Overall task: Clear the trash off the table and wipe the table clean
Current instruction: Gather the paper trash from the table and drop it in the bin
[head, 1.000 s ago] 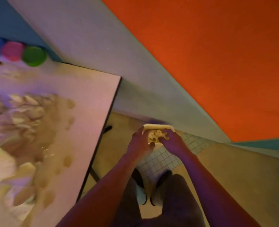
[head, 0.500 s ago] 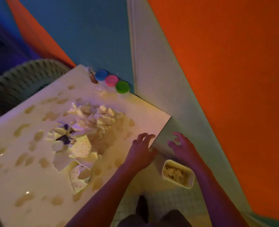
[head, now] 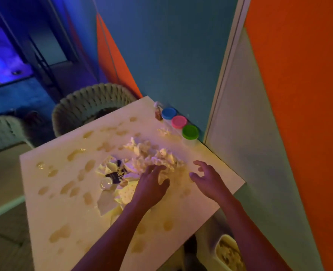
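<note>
A heap of crumpled paper trash (head: pixel 148 153) lies in the middle of the white table (head: pixel 63 212), with flat dotted paper pieces (head: pixel 128 192), a dark wrapper (head: pixel 115 176) and a small clear lid (head: pixel 106 183) at its near side. Brownish spill stains (head: pixel 60 233) dot the tabletop. My left hand (head: pixel 152 184) reaches over the heap with spread fingers, holding nothing. My right hand (head: pixel 206 178) hovers just right of the heap, fingers loosely spread and empty. A pale bin (head: pixel 228 253) with scraps in it stands on the floor at the lower right.
Three tubs with blue (head: pixel 169 112), pink (head: pixel 179 121) and green (head: pixel 190 132) lids line the table's far edge by the wall, beside a small brown bottle (head: pixel 158 113). Two wicker chairs (head: pixel 91 106) stand beyond the table. An orange wall (head: pixel 298 114) closes the right side.
Both hands let go of the bin, which now stands on the floor, and moved up over the table to the trash heap. The view swung from the floor to the tabletop.
</note>
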`<act>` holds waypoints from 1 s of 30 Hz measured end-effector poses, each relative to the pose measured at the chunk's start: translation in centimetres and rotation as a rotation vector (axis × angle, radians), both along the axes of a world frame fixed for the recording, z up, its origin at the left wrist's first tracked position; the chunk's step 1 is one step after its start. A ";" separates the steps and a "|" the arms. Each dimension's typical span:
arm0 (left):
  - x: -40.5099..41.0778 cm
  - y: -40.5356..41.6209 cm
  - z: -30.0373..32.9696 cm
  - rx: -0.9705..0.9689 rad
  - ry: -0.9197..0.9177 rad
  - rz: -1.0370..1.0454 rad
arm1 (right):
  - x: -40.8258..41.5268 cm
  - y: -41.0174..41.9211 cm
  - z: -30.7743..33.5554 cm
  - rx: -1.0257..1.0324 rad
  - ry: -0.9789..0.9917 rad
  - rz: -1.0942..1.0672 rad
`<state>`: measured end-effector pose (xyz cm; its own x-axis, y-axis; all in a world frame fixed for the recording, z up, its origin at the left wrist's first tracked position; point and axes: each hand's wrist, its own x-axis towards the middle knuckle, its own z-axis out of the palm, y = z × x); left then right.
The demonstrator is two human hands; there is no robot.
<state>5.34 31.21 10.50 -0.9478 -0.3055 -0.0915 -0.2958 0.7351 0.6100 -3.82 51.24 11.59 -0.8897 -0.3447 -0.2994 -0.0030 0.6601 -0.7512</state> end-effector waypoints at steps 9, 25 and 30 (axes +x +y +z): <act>-8.5 -5.4 -1.2 -0.077 -0.087 0.155 | -8.9 -7.8 -2.2 0.034 -0.022 0.150; -16.1 -15.7 -5.6 -0.165 -0.318 0.399 | -22.5 -20.5 -6.7 0.176 -0.009 0.512; -16.3 -17.7 -7.2 -0.165 -0.397 0.295 | -24.2 -22.3 -8.6 0.261 0.020 0.553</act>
<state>-10.96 13.50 3.26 -0.7211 -0.5953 -0.3544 -0.6901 0.6624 0.2915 -28.05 28.90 2.95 -0.6059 -0.6747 -0.4216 -0.4103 0.7190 -0.5610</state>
